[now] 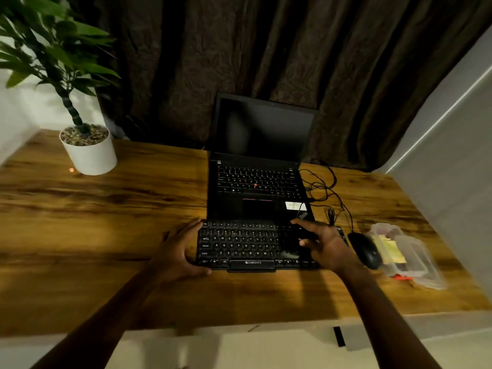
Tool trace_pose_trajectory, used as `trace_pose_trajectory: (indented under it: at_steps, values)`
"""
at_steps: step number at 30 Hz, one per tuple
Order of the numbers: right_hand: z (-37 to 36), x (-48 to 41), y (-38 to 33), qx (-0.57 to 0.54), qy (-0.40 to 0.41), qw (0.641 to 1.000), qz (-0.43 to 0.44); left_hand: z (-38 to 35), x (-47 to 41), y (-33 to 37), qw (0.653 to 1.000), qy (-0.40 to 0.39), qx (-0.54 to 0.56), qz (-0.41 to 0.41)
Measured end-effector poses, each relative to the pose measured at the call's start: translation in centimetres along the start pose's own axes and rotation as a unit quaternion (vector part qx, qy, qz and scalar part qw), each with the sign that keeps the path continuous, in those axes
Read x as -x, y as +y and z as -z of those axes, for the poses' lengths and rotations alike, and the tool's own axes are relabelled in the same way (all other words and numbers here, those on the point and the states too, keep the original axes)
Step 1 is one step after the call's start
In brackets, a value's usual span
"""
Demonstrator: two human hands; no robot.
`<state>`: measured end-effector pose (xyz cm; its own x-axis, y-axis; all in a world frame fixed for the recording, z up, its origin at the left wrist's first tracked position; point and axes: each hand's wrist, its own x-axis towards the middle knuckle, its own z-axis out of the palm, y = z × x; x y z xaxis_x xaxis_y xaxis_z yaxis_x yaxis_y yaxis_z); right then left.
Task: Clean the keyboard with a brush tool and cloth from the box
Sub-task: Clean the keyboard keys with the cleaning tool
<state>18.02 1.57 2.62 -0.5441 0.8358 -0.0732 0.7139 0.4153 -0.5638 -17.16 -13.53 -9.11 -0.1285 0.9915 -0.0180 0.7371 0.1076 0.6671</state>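
Cleaning looked not yet begun: the left grip clasped the Zebronics keyboard by its left end, the right grip hovered spread and empty over its right keys, and the clear plastic box lay right of it, beyond the mouse, seemingly unopened.

- Black keyboard on the wooden desk, just in front of an open laptop with a dark screen
- left hand wraps round the keyboard's left end, thumb on the front edge
- right hand spread over its right end, fingers loose
- mouse just beside it, then a blurry clear plastic box
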Motion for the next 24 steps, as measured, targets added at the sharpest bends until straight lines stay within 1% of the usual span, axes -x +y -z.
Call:
trace_pose_trajectory:
  at_steps: [2,4,7,11,16,19,22,24]
  values:
    - [0.4,0.2,0.3,0.027,0.006,0.999,-0.016,0.0,0.2,0.2,1.000,0.010,0.001,-0.007]
    - [0.2,0.0,-0.1,0.025,0.000,1.000,-0.020,0.0,0.6,0.3,1.000,0.018,0.004,-0.013]
    - [-1.2,-0.5,-1.4,-0.001,-0.008,1.000,0.027,-0.5,1.2,0.2,0.999,0.031,0.003,0.014]
    - [-2.4,-1.2,-2.1,-0.005,-0.024,0.999,0.046,-1.2,2.2,0.2,0.998,0.047,-0.027,0.031]
    - [-0.1,-0.8,0.6,0.002,-0.024,1.000,0.019,-1.6,3.2,0.8,0.996,0.068,-0.053,0.035]
    - [0.8,-0.5,2.1,0.055,-0.016,0.998,0.018,-2.0,3.9,0.7,0.994,0.089,-0.054,0.034]
    - [0.2,-0.6,1.6,0.044,-0.023,0.999,0.015,-2.5,4.7,1.2,0.991,0.108,-0.065,0.040]
    - [-0.6,-0.8,0.7,0.034,-0.030,0.999,0.026,-3.3,5.3,1.7,0.986,0.145,-0.087,0.017]
